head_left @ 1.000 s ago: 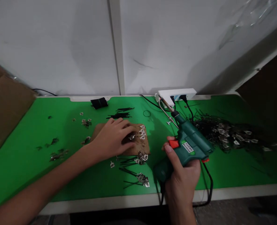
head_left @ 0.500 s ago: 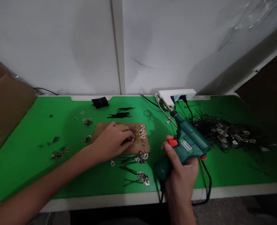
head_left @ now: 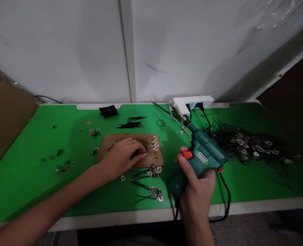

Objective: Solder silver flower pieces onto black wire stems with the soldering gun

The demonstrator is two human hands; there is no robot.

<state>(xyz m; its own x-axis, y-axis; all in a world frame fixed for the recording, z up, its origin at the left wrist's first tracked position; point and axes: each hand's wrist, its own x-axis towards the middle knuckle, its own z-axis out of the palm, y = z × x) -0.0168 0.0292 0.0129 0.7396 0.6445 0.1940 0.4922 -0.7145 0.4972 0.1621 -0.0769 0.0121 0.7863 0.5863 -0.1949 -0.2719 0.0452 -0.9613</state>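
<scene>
My right hand [head_left: 196, 193] grips the handle of a green soldering gun [head_left: 205, 153], index finger resting by its red trigger [head_left: 187, 154]. The gun's metal tip [head_left: 178, 114] points away toward the wall, held above the mat. My left hand [head_left: 122, 157] lies on a scorched brown board [head_left: 151, 159], fingers pinched together on a small metal terminal with a thin black wire. Several more silver terminals [head_left: 155, 143] sit on the board's far right corner.
Loose black wires with terminals [head_left: 148, 182] lie in front of the board on the green mat [head_left: 33, 184]. A big tangle of finished wires [head_left: 244, 143] fills the right side. A white power strip [head_left: 192, 101] sits by the wall, cardboard [head_left: 5, 112] at left.
My left hand has slid back toward me across the board and closed into a pinch on a small terminal. The soldering gun has barely shifted.
</scene>
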